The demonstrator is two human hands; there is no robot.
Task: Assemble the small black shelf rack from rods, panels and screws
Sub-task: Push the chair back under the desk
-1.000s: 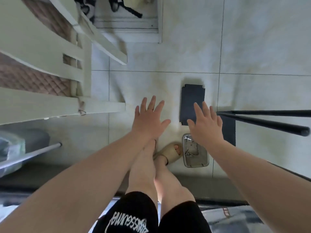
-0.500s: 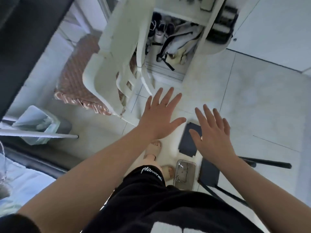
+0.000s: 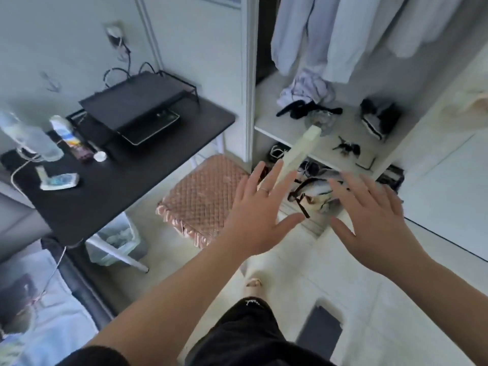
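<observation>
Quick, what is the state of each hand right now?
Left hand: open, fingers spread, holding nothing.
Right hand: open, fingers spread, holding nothing.

— Where does the one view sit?
— On the person's head, wide-angle, pitched forward and down along both arms. The left hand (image 3: 260, 220) and right hand (image 3: 375, 223) sit mid-frame, close to the lens.
— What does it face?
— The open wardrobe (image 3: 266, 109) ahead, the black desk (image 3: 118, 188) at left, the tiled floor (image 3: 343, 281) beneath.
</observation>
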